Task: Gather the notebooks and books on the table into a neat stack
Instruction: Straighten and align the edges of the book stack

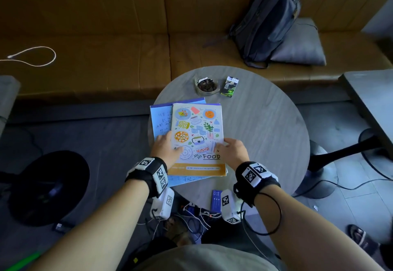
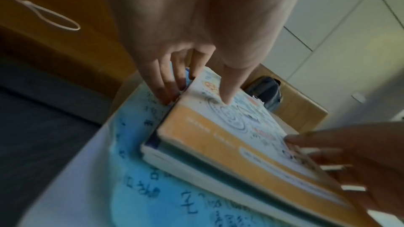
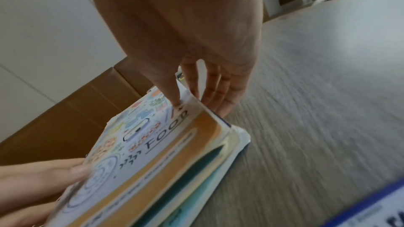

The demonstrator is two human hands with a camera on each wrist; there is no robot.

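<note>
Head view: food book (image 1: 197, 134) atop blue notebook (image 1: 160, 119), long axis running away, title end nearest; left hand (image 1: 167, 148) and right hand (image 1: 231, 151) gripping its side edges.

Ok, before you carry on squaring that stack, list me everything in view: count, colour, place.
round grey wood-grain table: one, grey, centre.
illustrated FOOD-cover book: one, white with orange band, top of stack.
thinner books under it: count unclear, white and dark edges.
light blue handwritten notebook: one, blue, bottom of stack, sticking out left.
glass ashtray: one, clear, far table edge.
green-and-black small pack: one, beside ashtray.
dark blue booklet: one, near table edge.
dark blue backpack: one, on brown sofa.
grey cushion: one, beside backpack.
white cable: one, on sofa.
left hand: grips stack's left edge.
right hand: grips right edge.
</note>
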